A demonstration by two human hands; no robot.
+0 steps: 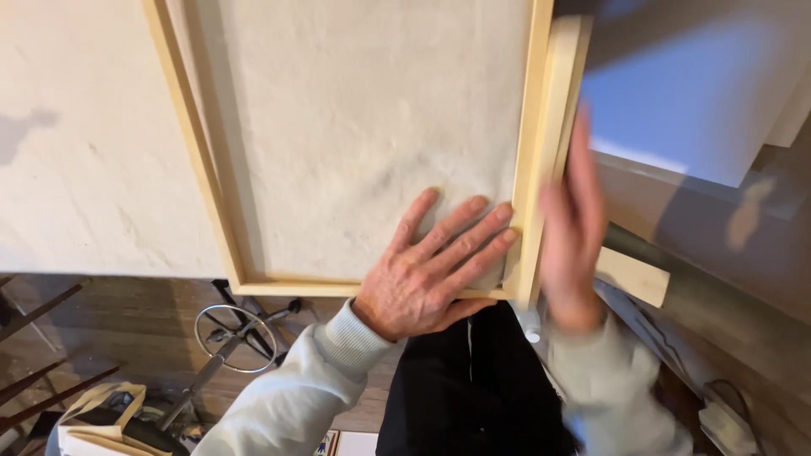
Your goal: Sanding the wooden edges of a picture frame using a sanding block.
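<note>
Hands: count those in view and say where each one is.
2. The left hand lies flat on the pale sheet inside the wooden frame, near its corner. The right hand, blurred, is against the frame's outer edge.

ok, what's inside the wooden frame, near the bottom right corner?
Pale fabric backing fills the wooden frame. The left hand lies flat on it at that corner, covering the fabric beneath. The right hand is outside, blurred.

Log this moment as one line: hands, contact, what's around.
left hand: flat, fingers spread on canvas inside wooden frame | right hand: blurred, open, at frame's outer right edge | below: stool, tote bag
</note>
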